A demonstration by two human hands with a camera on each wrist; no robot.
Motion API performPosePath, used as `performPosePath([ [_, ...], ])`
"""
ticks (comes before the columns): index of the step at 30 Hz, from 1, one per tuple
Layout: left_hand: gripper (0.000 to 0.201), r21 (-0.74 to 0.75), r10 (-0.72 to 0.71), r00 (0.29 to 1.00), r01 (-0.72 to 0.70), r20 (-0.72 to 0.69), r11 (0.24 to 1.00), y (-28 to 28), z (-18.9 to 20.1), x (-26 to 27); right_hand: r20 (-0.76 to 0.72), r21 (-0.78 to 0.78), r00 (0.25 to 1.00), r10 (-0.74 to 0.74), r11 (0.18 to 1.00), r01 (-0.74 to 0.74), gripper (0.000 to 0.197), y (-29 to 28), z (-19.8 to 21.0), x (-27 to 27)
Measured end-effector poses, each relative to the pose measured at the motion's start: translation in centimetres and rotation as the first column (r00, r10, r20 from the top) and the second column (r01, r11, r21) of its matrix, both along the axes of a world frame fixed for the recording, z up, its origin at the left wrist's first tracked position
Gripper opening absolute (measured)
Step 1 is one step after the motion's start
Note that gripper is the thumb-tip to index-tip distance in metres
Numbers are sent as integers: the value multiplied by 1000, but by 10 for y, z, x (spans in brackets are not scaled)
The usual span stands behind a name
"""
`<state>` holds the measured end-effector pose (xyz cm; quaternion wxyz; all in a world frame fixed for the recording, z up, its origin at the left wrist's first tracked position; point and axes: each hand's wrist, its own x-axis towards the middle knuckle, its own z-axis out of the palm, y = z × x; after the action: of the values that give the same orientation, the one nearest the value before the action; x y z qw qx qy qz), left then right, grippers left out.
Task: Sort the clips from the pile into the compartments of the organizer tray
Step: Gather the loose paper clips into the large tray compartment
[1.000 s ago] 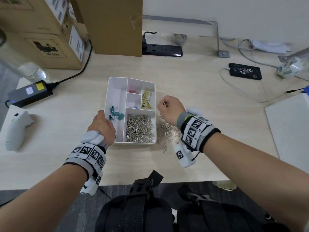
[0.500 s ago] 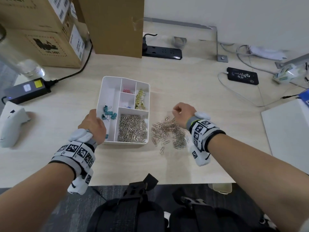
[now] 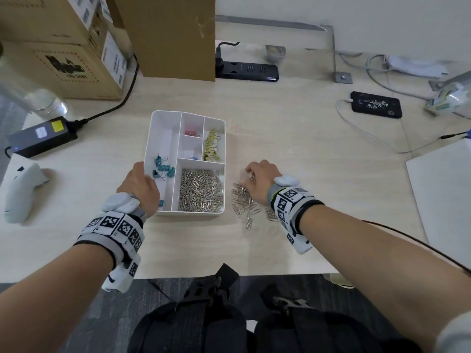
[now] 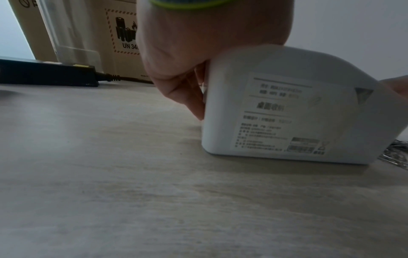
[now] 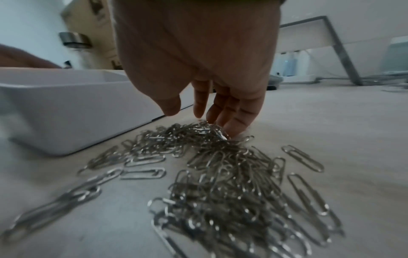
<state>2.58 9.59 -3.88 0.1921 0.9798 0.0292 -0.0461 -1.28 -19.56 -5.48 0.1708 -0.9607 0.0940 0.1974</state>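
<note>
The white organizer tray (image 3: 163,138) sits mid-table. My left hand (image 3: 139,184) grips its left wall near the front corner, fingers (image 4: 189,97) against the outside of the tray (image 4: 276,104). Its front right compartment is full of silver paper clips (image 3: 201,191). Teal binder clips (image 3: 164,169) lie in the long left compartment, pink clips (image 3: 191,133) and yellow clips (image 3: 211,149) at the back. The loose pile of paper clips (image 3: 243,200) lies right of the tray. My right hand (image 3: 260,179) reaches down onto the pile (image 5: 220,174), fingers (image 5: 232,122) nearly straight and touching the top clips, thumb apart.
Cardboard boxes (image 3: 63,47) and a black power strip (image 3: 246,70) stand at the back. A black adapter (image 3: 42,136) and a white handheld device (image 3: 20,189) lie at the left. A phone (image 3: 376,104) with cables and a white board (image 3: 443,194) are at the right.
My right hand moved from beside the tray's right rim out to the right and down onto the loose pile. My left hand kept its hold on the tray.
</note>
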Motion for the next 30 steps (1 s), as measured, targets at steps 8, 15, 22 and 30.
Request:
performPosePath([
  [8,20,-9,10,998,-11,-57,1000,2,3,-1,95,-184,915,393,910,-372,51,16,8,-32],
  [15,18,-12,15,1000,-16,-25,1000,2,2,-3,76,-149,871,485,869,-471,40,7,-6,-35],
  [22,19,21,17,1000,-17,-26,1000,-1,2,-3,-21,-154,886,462,875,-460,42,-12,-13,-24],
  [30,17,21,19,1000,-20,18,1000,-6,-4,-4,18,231,888,-460,866,444,17,-27,12,-9],
])
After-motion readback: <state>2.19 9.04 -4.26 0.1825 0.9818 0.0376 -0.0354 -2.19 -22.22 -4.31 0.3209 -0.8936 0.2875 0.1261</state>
